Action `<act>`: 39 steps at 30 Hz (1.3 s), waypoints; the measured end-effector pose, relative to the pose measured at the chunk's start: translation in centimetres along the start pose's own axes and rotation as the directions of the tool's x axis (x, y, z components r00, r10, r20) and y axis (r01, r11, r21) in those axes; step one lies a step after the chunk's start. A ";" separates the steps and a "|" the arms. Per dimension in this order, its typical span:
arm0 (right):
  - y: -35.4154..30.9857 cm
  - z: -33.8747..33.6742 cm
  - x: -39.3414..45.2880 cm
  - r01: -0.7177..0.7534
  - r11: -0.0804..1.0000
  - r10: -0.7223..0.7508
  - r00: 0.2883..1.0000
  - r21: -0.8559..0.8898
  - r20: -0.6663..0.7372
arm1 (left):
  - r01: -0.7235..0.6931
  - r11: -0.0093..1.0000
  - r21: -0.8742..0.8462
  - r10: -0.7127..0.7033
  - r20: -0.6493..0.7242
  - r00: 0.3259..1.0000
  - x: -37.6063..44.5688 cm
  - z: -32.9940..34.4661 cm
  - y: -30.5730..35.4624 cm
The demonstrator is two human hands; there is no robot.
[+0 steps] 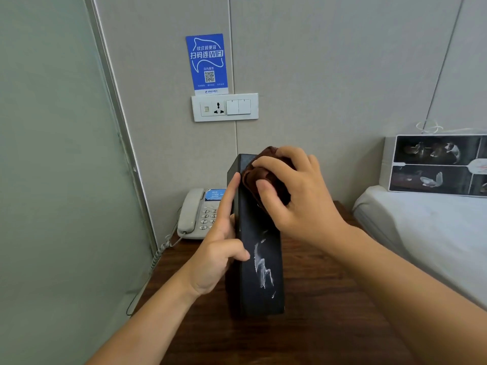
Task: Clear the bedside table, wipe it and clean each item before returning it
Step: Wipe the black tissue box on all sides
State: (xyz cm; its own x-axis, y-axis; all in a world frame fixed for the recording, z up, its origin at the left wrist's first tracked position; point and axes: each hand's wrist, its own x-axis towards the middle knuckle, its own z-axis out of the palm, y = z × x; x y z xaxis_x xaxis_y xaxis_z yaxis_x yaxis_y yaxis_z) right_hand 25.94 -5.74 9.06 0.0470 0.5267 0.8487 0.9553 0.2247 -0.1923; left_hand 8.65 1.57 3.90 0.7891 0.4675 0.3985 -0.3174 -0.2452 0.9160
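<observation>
A tall black box [259, 264] with a white pattern stands upright on the dark wooden bedside table [329, 299]. My left hand [221, 248] holds its left edge, thumb curled on the front face and index finger stretched up along the side. My right hand [292, 193] grips a bunched brown cloth [257, 175] and presses it against the upper front of the box.
A grey corded telephone [196, 213] sits at the back left of the table, its coiled cord hanging off the left edge. A bed with white sheets [427, 233] lies to the right, with a printed box [434, 164] on it. A wall socket panel [225, 107] is above.
</observation>
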 end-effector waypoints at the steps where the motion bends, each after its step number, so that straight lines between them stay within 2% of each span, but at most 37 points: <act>1: 0.1 0.1 0.3 0.003 1.000 -0.003 1.000 0.001 0.002 | 0.000 1.000 -0.006 0.000 -0.001 1.000 0.0 0.0 -0.1; 7: 0.2 -0.2 1.9 -0.024 0.999 0.020 0.997 0.042 0.079 | -0.020 1.000 0.012 0.021 -0.047 0.999 0.4 0.7 -0.4; 11: -0.9 -0.6 -1.6 0.146 0.989 -0.138 0.954 -0.009 0.266 | -0.004 0.999 -0.045 0.002 -0.054 0.999 0.7 -0.2 -0.7; 14: -1.3 -1.2 -4.4 0.206 0.978 -0.190 0.926 -0.017 0.326 | -0.009 0.999 -0.041 0.008 -0.018 1.000 0.6 -0.4 -0.6; 17: -0.2 -1.5 -2.8 0.207 0.977 -0.184 0.938 -0.048 0.294 | -0.040 0.999 -0.005 0.040 0.007 0.999 0.6 -0.1 -0.7; 20: 0.8 -1.4 0.4 0.126 0.991 -0.116 0.980 -0.055 0.160 | -0.053 0.998 0.017 0.052 0.033 0.998 0.4 0.0 -0.4; 22: 0.9 -0.8 1.3 0.109 0.991 -0.098 0.987 -0.082 0.124 | -0.059 0.998 0.036 0.057 0.047 0.997 0.2 0.1 -0.3; 25: 0.4 0.1 -0.3 0.118 0.984 -0.098 0.984 -0.133 0.149 | -0.049 0.999 0.023 0.048 0.053 0.997 0.1 -0.1 -0.3; 27: 0.3 0.3 -2.1 0.138 0.985 -0.120 0.978 -0.099 0.169 | -0.043 0.999 0.000 0.043 0.045 0.998 0.1 -0.4 -0.4; 30: 0.1 -0.4 -4.4 0.205 0.978 -0.186 0.941 -0.039 0.281 | -0.033 0.999 -0.022 0.034 0.059 0.998 0.1 -0.7 -0.3; 33: 0.0 -1.6 -3.7 0.285 0.956 -0.244 0.897 -0.062 0.369 | -0.035 0.999 -0.033 0.037 0.065 0.997 0.1 -0.5 -0.3; 37: 0.8 -2.0 2.5 0.174 0.977 -0.141 0.962 -0.125 0.232 | -0.061 0.998 -0.007 0.061 0.075 0.995 0.1 0.3 -0.4; 39: 0.7 -1.6 3.8 0.148 0.979 -0.119 0.972 -0.137 0.201 | -0.068 0.998 -0.015 0.069 0.072 0.995 0.0 0.4 -0.3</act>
State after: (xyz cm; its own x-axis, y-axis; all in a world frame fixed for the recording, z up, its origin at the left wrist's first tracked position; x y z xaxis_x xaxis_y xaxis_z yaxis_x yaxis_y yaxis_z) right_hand 27.26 -4.84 12.94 -0.1264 0.6504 0.7490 0.9826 0.1856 0.0046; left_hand 8.96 1.35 3.57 0.8012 0.3874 0.4561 -0.3779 -0.2634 0.8876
